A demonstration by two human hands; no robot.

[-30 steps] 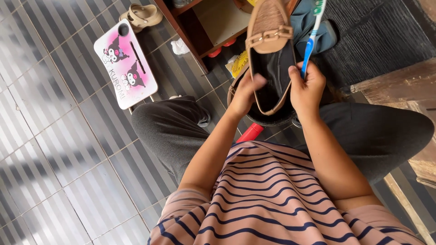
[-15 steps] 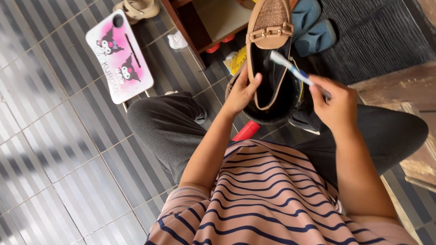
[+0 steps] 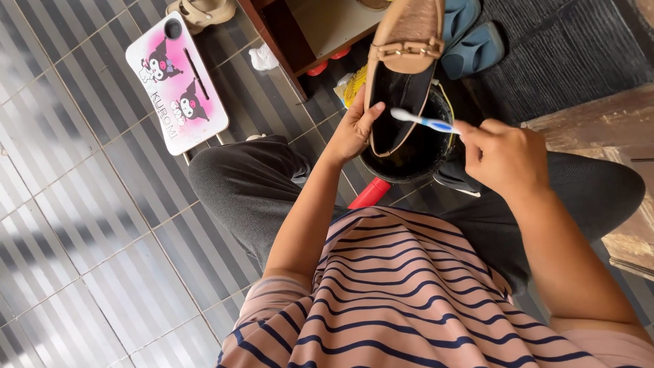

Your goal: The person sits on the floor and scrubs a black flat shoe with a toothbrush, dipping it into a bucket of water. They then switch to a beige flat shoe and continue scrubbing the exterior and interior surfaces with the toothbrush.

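A tan loafer (image 3: 402,65) with a metal chain across its top is held up over a black bowl (image 3: 417,158), its dark inside facing the person and its toe pointing away. The left hand (image 3: 354,129) is closed around the shoe's left edge, thumb pressed on the inner rim. The right hand (image 3: 505,155) grips the handle of a blue and white toothbrush (image 3: 422,121), whose head reaches across into the heel opening of the shoe. The bowl sits on the floor between the person's knees, which are covered by dark grey trousers (image 3: 252,187); a red object (image 3: 371,194) pokes out just beneath the bowl. Beyond the shoe lies a pair of blue slippers (image 3: 473,41) on a dark mat (image 3: 572,48), beside a brown wooden shelf (image 3: 300,34). To the left, on the striped grey tiles (image 3: 88,225), stands a small pink and white cartoon lap tray (image 3: 178,82), with a beige sandal (image 3: 204,10) just past it.
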